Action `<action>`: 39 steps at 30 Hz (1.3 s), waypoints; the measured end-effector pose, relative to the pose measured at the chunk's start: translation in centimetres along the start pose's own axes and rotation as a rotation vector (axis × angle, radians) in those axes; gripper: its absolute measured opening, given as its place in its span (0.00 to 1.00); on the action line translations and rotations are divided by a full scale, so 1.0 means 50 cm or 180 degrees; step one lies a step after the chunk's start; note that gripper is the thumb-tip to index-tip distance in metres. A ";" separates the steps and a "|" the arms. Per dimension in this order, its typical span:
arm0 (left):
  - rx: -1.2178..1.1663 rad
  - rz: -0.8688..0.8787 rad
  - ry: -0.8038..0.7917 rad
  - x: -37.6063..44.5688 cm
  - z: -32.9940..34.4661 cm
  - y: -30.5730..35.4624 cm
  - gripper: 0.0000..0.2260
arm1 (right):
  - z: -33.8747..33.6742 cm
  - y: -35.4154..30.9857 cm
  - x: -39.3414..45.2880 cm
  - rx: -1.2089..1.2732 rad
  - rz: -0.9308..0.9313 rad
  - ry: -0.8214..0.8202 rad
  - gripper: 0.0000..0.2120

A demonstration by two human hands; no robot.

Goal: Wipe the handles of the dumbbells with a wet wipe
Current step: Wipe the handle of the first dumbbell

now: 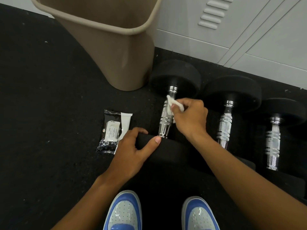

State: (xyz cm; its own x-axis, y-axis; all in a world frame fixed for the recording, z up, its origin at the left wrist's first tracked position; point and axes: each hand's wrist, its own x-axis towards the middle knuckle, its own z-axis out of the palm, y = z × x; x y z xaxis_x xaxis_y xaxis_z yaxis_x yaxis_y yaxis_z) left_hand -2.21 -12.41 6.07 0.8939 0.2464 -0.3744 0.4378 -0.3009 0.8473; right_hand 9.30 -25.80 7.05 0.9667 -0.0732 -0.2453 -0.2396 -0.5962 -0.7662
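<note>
- The right hand (191, 117) reached forward from the person's 5 o'clock, wrist bent down over the leftmost dumbbell (167, 113), which lay on the black floor (41, 97) with its length running from 6 to 12 o'clock.
- The left hand (132, 150) came in from 7 o'clock and rested on the near black weight head (166, 151) of that same dumbbell.
- A tan waste bin (116, 47) stood at 11 o'clock of the dumbbell, just beside its far head; I could not see what was inside.
- A dark wipe packet (111, 131) lay flat at 9 o'clock of the handle, its white flap peeled back, touching the left hand's edge.
- The right fingers were pinched closed on a crumpled white wet wipe (172, 103), pressing it against the upper part of the chrome handle (165, 120).
- The left fingers curled loosely over the near head's rim, thumb (154, 141) stretched toward the handle's base.
- Two more dumbbells (227, 113) (274, 135) lay parallel at 3 o'clock, untouched, before grey lockers (249, 30).
- Blue and white shoes (124, 211) stood at 6 o'clock.
</note>
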 end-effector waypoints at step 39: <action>-0.0007 0.0014 0.0004 0.001 -0.001 0.000 0.26 | -0.036 0.033 -0.011 -0.0215 0.0841 -0.1170 0.07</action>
State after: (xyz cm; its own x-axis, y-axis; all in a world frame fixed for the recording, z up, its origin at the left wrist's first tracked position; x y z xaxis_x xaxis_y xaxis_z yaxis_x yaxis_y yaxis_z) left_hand -2.16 -12.35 6.08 0.8957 0.2464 -0.3702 0.4337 -0.3001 0.8496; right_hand 8.55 -28.16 6.98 0.7741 0.0513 -0.6310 -0.4555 -0.6470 -0.6115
